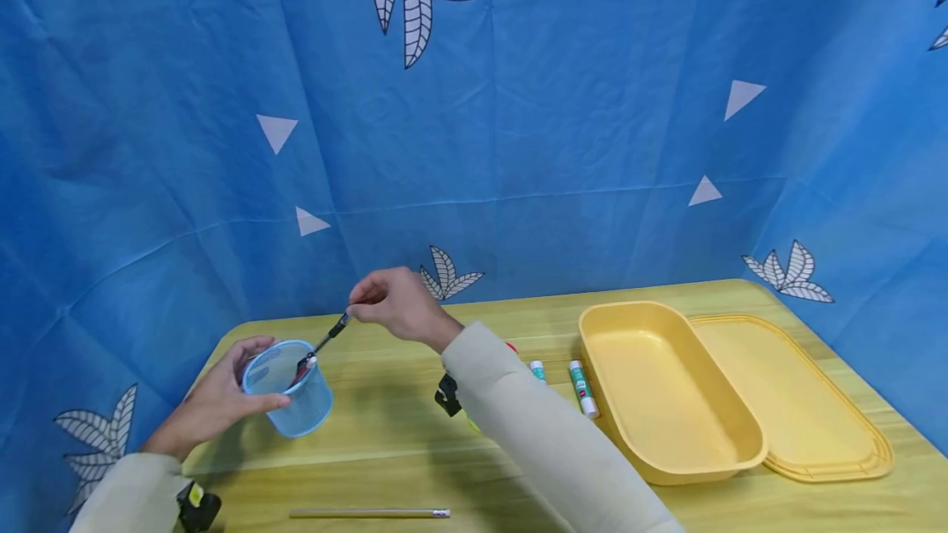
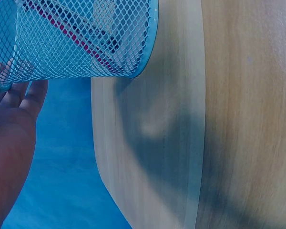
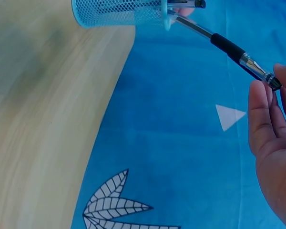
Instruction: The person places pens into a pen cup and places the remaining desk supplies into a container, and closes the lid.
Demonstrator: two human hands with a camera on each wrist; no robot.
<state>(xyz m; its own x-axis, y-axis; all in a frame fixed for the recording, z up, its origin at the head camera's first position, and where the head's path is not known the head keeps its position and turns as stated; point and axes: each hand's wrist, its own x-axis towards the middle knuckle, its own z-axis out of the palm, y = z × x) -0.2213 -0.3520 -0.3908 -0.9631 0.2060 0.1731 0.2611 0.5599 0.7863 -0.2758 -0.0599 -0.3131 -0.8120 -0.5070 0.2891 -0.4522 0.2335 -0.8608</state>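
My left hand (image 1: 222, 391) holds a light blue wire-mesh pen holder (image 1: 309, 411), fingers and thumb around its sides, with its mouth tilted up over the table. Through the mesh in the left wrist view, a pink stick (image 2: 78, 40) and darker pens show inside. Between thumb and fingertips, my right hand (image 1: 400, 303) pinches a clear pen with a black grip (image 3: 227, 47) near one end. The pen slants down, its other end at the holder's mouth. Another pen's black end (image 3: 199, 4) pokes out of the rim.
A yellow bin (image 1: 609, 401) stands on the right of the wooden table, its lid (image 1: 785, 389) beside it. Two glue sticks (image 1: 583, 389) (image 1: 537, 370) lie left of the bin. A pencil (image 1: 370, 513) lies near the front. My right sleeve partly covers a red item (image 1: 512, 347).
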